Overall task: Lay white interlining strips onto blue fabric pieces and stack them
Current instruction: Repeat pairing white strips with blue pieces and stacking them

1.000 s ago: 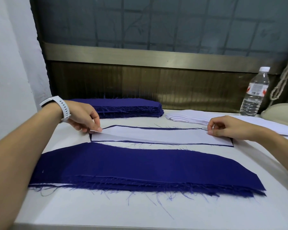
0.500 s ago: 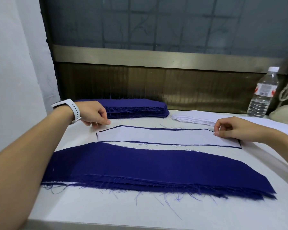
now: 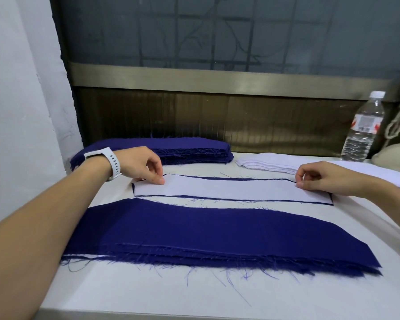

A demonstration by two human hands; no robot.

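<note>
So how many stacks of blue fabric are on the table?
2: the back-left stack and the near stack. One single blue piece lies under the white strip.

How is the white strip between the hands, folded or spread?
Spread flat: the white strip covers a blue piece, blue edges showing around.

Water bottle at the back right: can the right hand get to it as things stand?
Probably yes. The right hand pinches the white strip; only the flat white pile lies between it and the water bottle.
</note>
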